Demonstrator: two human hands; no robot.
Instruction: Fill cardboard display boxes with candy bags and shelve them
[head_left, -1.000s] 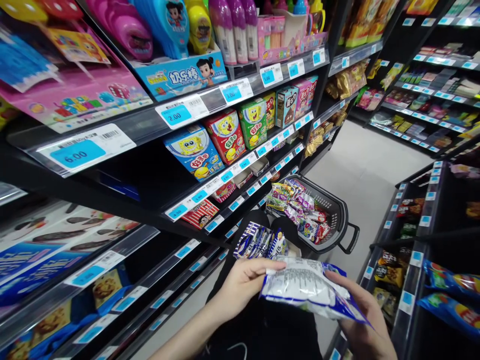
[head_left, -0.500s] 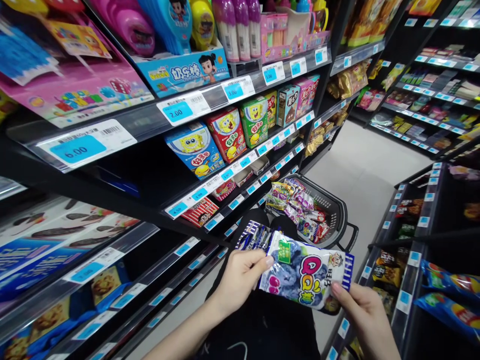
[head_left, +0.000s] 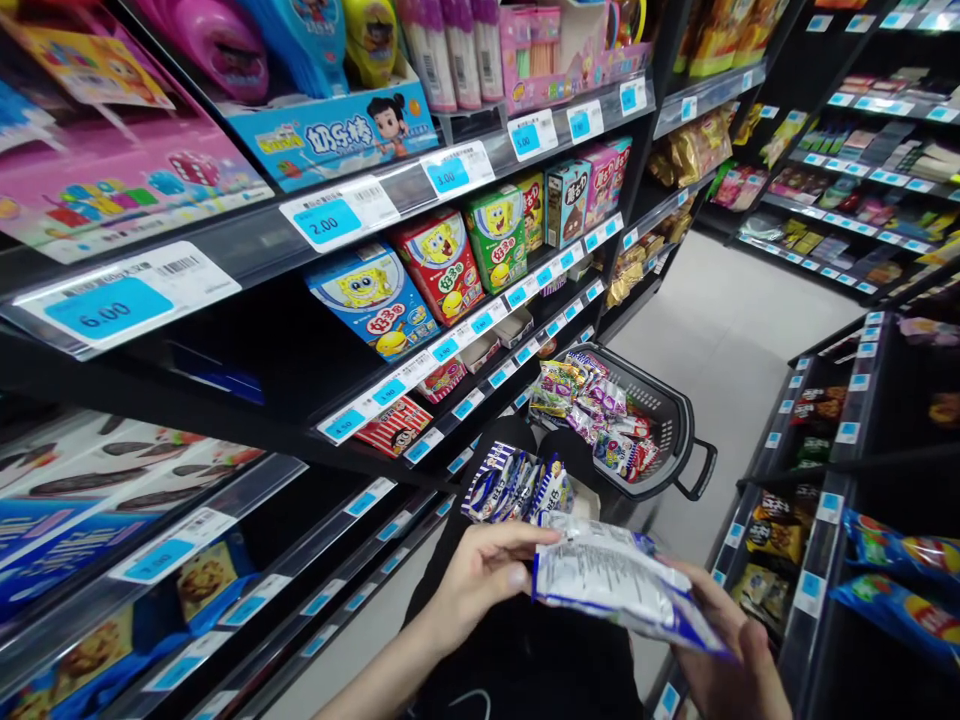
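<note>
A bag of gummy candy (head_left: pixel 619 578) is tilted between my hands, its white printed back and purple edges showing. My right hand (head_left: pixel 731 645) grips the bag's right end, with the fingers behind it. At the left end, my left hand (head_left: pixel 480 575) has its index finger against the upper edge and its thumb beside the near corner. Just beyond, an open box of small candy bags (head_left: pixel 517 485) with blue-and-white striped ends rests on my lap. A dark shopping basket (head_left: pixel 679 425) stands past my knees, with several candy packets (head_left: pixel 581 400) inside.
Shelves rise on my left, with snack boxes (head_left: pixel 442 265) and a blue candy display (head_left: pixel 341 135). Price tags (head_left: pixel 124 300) line their edges. A low rack with snack bags (head_left: pixel 772 540) stands close on my right. Pale floor (head_left: pixel 720 290) shows beyond the basket.
The bag has turned from its blueberry-printed front to its white back. My left hand has shifted to its edge, and the box on my lap is now more visible.
</note>
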